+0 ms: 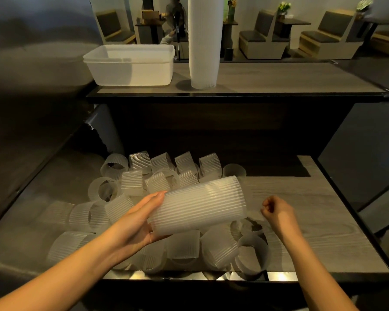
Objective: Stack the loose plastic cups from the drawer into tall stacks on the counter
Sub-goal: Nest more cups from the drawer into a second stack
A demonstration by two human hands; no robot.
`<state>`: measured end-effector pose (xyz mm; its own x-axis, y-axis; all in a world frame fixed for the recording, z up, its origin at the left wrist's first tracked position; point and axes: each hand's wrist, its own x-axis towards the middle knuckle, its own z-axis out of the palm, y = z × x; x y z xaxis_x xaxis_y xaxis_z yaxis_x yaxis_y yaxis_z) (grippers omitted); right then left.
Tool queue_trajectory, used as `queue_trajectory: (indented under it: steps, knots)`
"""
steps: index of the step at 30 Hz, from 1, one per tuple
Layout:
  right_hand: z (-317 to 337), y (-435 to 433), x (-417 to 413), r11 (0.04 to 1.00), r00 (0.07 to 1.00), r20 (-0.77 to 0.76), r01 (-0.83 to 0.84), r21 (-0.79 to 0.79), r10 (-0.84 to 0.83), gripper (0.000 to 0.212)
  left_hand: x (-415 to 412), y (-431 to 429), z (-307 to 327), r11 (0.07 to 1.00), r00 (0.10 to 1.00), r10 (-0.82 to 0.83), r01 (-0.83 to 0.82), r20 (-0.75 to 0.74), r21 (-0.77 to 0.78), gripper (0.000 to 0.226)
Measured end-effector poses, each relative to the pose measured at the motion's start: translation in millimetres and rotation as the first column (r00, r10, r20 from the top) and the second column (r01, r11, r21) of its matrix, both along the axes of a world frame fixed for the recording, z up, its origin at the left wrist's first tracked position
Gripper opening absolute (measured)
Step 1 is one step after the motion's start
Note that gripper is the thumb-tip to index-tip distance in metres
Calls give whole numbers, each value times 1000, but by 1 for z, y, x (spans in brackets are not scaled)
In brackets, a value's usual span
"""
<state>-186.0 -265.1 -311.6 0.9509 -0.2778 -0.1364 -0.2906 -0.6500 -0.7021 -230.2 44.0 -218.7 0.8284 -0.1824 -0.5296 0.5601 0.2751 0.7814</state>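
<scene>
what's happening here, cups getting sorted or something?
A person is nesting loose ribbed plastic cups out of an open drawer. The left hand holds a short nested stack on its side above the drawer. The right hand is loosely curled beside it, holding nothing. Many loose cups remain in the drawer, mostly on its left side. On the counter above, one tall stack already stands upright, with a white tub to its left.
</scene>
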Motion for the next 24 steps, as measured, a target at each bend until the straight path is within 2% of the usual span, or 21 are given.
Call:
queue_trajectory:
  steps: [4,9,13,16,19,21,24]
  knots:
    - [6,-6,-1,999,999,25,34,-33,-33,6,0,1,0,1000,1000,2,-2,2,-5,47]
    - [11,-14,1,985,996,1,93,-147,-94,9,1,2,0,1000,1000,-4,4,8,-3,49]
    - [20,-21,0,972,985,73,168,-167,-158,11,3,1,1,1000,1000,1,-1,3,-6,47]
    - [34,-24,-2,970,957,168,242,-5,-237,17,4,2,0,1000,1000,0,1,4,-15,48]
    - [50,-21,-6,952,931,235,237,192,-279,16,5,1,1,1000,1000,2,-1,7,-20,47]
    - [58,-17,-8,925,921,272,183,331,-280,12,6,0,1,1000,1000,10,-10,-2,-22,46]
    - [71,-7,-13,826,921,298,42,562,-250,12,7,-1,0,1000,1000,8,-8,0,-30,50]
